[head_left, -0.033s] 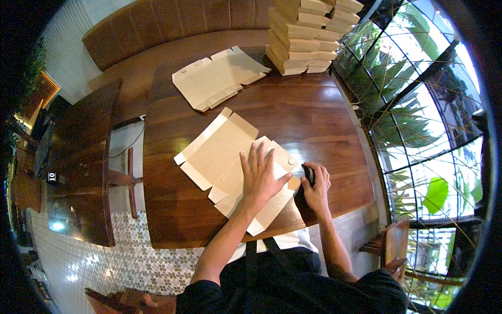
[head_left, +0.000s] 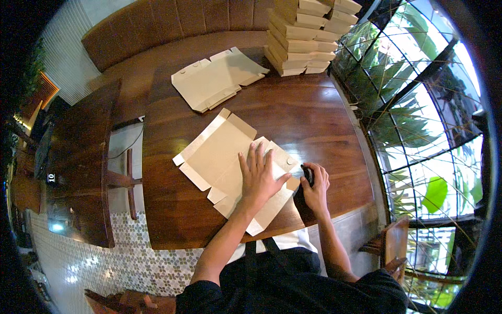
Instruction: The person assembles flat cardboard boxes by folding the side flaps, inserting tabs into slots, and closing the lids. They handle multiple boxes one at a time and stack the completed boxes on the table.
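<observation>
An unfolded cardboard box blank (head_left: 219, 149) lies flat on the wooden table, turned at an angle, with flaps and notches along its edges. My left hand (head_left: 258, 175) presses on its right-hand panel, fingers spread, holding nothing. At that panel's right edge, my right hand (head_left: 316, 187) is closed around a small black object (head_left: 307, 176), mostly hidden by the fingers; its kind is unclear. My right thumb and the object are close to the cardboard edge.
Another flat cardboard blank (head_left: 219, 78) lies farther back on the wooden table (head_left: 334, 131). A tall stack of folded cardboard boxes (head_left: 300, 44) stands at the far right, near the gridded window (head_left: 418, 131). Behind runs a brown padded bench (head_left: 178, 26). A second table (head_left: 78, 167) is at left.
</observation>
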Demonstrator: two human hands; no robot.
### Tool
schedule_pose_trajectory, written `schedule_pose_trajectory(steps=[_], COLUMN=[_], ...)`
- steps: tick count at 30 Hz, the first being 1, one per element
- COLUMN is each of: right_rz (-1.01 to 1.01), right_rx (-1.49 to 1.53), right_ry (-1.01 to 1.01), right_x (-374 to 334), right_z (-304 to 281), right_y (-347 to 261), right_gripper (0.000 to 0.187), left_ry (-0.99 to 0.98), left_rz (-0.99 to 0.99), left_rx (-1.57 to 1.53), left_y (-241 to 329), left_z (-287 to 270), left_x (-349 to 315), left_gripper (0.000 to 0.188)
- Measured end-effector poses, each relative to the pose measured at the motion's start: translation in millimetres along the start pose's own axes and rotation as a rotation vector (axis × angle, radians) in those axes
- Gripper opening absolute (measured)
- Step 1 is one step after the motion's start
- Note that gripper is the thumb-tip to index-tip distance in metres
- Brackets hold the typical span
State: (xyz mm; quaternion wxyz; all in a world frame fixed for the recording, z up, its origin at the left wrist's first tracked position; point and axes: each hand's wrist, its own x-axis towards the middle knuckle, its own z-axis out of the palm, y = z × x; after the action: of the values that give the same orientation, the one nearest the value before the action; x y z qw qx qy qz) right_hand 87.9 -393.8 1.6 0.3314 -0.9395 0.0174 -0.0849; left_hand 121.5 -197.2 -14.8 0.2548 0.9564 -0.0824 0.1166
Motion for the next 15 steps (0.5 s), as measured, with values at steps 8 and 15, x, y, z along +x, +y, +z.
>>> schedule_pose_trajectory(steps=[8,15], right_rz=[-0.294,-0.672], right_rx=[0.234,0.066], right_ry=[0.005,-0.447], right_x=[-36.2,-58.7], right_z=[-17.1,7.4], right_y=[-18.3,-79.5], right_gripper=[0.042,0.047], left_ry=[0.029,0.067], left_rz=[-0.125,-0.195], left_rx=[-0.075,0.060], left_y=[-46.2,-58.0], left_z=[-15.9,-25.2], left_x=[6.0,6.9], left_gripper=[0.055,0.057])
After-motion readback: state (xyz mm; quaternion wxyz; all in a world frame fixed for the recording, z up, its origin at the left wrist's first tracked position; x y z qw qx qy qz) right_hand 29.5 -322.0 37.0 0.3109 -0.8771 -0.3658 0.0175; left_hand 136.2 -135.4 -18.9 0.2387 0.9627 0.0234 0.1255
